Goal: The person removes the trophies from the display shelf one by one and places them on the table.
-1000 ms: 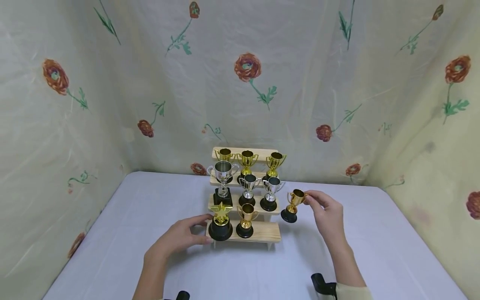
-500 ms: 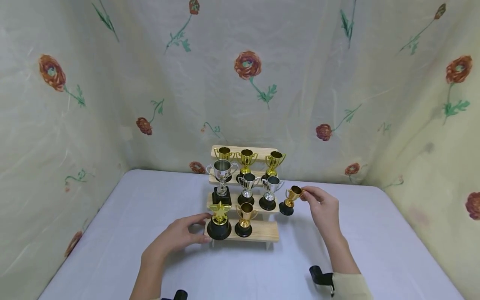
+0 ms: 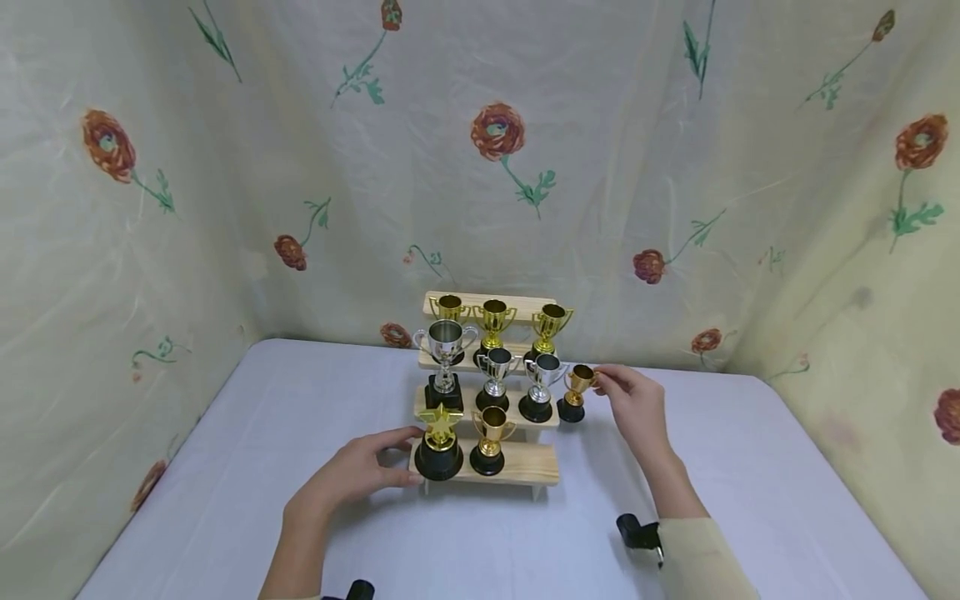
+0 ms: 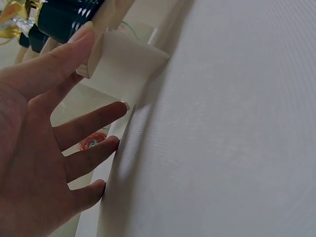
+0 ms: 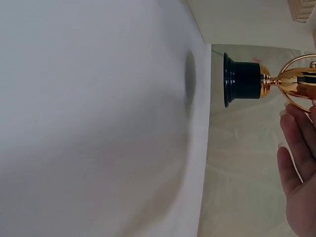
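Note:
Thumb and forefinger of my left hand (image 3: 356, 477) pinch the left end of the lowest step of a tiered wooden stand (image 3: 534, 463); the other fingers spread free in the left wrist view. By that hand stands a gold star trophy (image 3: 439, 454) on a black base. My right hand (image 3: 636, 408) pinches one handle of a small bronze-gold trophy cup (image 3: 577, 392), upright beside the stand's right side. In the right wrist view this cup's black base (image 5: 242, 80) hangs above the table, apart from it. A matching cup (image 3: 491, 437) stands mid-step, right of the star.
Silver trophy cups (image 3: 497, 377) line the step above, the tall one (image 3: 446, 354) at left. Gold cups (image 3: 493, 321) fill the row behind. A white cloth covers the table (image 3: 225, 467), and a flowered curtain (image 3: 585, 150) hangs around it.
My right hand has brought the bronze-gold cup up and slightly left, closer to the stand, and the cup has straightened from a tilt. My left hand stays at the stand.

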`<state>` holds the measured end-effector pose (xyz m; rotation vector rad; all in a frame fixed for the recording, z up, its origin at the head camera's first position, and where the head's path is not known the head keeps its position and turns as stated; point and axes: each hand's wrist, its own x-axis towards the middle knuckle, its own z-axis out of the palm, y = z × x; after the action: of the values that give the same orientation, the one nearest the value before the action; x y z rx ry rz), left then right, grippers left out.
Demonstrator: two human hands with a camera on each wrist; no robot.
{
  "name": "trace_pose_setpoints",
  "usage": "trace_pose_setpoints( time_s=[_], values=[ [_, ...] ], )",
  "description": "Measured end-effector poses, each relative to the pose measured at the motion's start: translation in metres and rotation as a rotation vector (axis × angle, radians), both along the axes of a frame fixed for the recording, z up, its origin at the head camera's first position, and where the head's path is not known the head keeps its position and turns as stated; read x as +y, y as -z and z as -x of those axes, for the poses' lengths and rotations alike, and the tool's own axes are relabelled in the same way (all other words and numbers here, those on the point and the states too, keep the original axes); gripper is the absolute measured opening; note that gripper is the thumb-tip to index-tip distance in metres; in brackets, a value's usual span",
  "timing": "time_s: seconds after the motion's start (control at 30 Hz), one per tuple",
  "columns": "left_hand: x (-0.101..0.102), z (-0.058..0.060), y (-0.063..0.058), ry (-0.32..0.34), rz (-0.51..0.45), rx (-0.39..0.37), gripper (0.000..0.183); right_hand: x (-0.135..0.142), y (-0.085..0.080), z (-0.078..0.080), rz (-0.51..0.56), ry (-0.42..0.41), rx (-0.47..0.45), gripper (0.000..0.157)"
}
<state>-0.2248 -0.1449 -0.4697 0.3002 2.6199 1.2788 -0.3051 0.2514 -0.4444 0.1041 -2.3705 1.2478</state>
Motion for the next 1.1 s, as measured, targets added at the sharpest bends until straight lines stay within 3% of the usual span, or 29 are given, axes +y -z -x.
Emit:
trace_pose_setpoints(
  time_s=[0.5, 1.1],
  values=[
    [-0.003, 0.002, 0.006, 0.02, -0.02, 0.013, 0.066, -0.003, 0.005, 0.021, 0.023, 0.016, -0.051, 0.019],
    [-0.001, 0.001, 0.002, 0.015, -0.01, 0.01, 0.066, -0.003, 0.007, 0.033, 0.02, 0.04, -0.05, 0.019]
  ],
)
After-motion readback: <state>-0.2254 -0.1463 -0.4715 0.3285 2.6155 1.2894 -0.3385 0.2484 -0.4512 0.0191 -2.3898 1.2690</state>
